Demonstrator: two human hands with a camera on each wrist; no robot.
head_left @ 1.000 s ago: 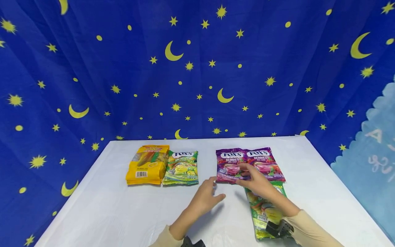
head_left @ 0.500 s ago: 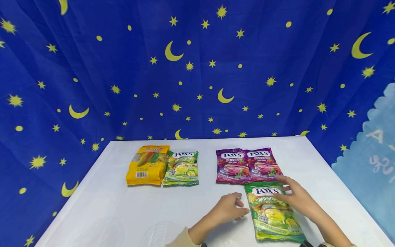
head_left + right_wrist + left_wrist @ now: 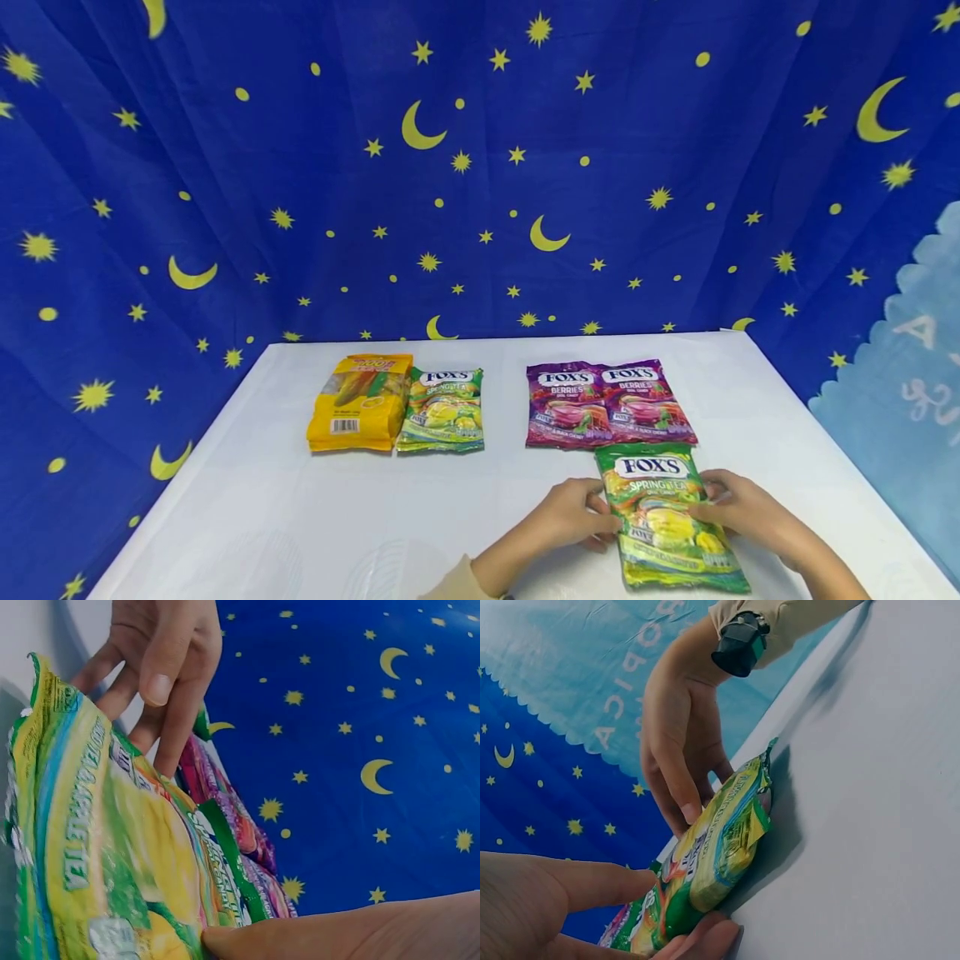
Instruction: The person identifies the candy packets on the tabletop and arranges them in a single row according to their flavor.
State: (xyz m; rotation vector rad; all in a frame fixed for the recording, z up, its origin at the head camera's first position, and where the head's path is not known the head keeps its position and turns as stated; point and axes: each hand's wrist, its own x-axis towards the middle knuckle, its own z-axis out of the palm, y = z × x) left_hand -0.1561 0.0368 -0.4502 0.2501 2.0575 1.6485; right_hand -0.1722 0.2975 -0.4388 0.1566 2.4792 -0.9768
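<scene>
Blue cloth [image 3: 360, 192] printed with yellow moons and stars hangs behind a white table [image 3: 225, 500]. Near its front, right of centre, the green candy bag [image 3: 667, 533] lies directly between the left hand [image 3: 566, 512] and the right hand [image 3: 746, 510]. Neither is nearer: each touches one long side, though the right thumb laps further onto the front. The left thumb meets its edge with fingers curled beneath; both hands are partly closed, holding the sides, how firmly I cannot tell. Its long axis runs away from the person, leaning slightly left, the lettered top pointing toward two purple bags [image 3: 645, 404] just beyond.
</scene>
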